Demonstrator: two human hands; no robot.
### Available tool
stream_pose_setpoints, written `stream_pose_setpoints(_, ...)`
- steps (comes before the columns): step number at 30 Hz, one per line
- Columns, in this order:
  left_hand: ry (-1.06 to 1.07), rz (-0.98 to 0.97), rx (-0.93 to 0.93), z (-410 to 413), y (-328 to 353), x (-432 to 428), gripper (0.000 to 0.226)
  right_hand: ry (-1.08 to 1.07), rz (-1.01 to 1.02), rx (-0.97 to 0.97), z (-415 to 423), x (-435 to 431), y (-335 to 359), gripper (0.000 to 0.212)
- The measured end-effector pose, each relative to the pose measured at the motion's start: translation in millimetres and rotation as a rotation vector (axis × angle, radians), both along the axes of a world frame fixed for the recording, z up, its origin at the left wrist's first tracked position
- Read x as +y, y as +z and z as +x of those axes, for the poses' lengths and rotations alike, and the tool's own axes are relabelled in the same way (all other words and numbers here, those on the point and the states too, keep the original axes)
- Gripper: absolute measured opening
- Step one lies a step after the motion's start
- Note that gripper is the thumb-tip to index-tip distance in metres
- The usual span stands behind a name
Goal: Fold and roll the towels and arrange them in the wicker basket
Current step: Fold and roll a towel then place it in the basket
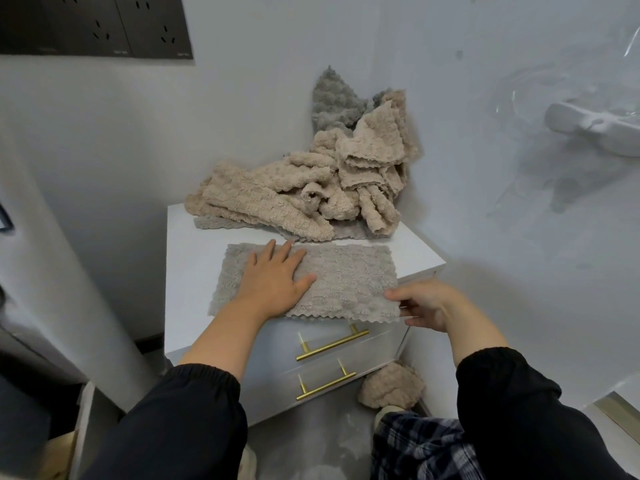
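Left hand (273, 275) flat on a grey towel (349, 278), right hand (427, 306) pinching its corner: folding barely begun, with a rumpled pile (294, 199) behind the towel.

Home: drawer cabinet (194, 265), wall sockets (97, 26)

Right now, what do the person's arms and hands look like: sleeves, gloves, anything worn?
The left hand and right hand are bare, with no gloves, rings or watch visible. Each arm has a plain black long sleeve, the left sleeve and right sleeve, ending partway up the forearm in a gathered elastic cuff. No markings show.
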State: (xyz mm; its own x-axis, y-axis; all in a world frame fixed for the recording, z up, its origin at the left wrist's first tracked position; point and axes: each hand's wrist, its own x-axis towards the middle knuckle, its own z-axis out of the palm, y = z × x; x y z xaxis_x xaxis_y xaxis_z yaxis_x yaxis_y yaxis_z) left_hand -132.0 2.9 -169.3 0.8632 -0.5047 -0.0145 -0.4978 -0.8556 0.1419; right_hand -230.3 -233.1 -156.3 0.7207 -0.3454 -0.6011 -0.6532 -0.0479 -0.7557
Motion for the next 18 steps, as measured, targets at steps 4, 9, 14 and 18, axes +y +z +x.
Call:
stream_pose_setpoints(4,-0.021,0.015,0.018,1.4,-0.4,2.0,0.065,-0.063,0.101,-0.018,-0.2,3.5,-5.5,0.014)
stream_pose_setpoints(9,-0.024,0.029,0.02,2.9,-0.1,1.5,0.065,-0.02,0.149,0.019,-3.1,1.4,-5.9,0.009)
stream_pose_setpoints(14,-0.017,-0.008,-0.025,0.4,1.0,1.1,0.065,-0.088,0.162,-0.135,-3.4,1.5,9.1,0.006)
stream_pose_setpoints(18,0.019,-0.166,-0.081,-8.8,17.6,-3.3,0.06,-0.229,0.169,-0.389,0.0,6.6,29.6,0.021)
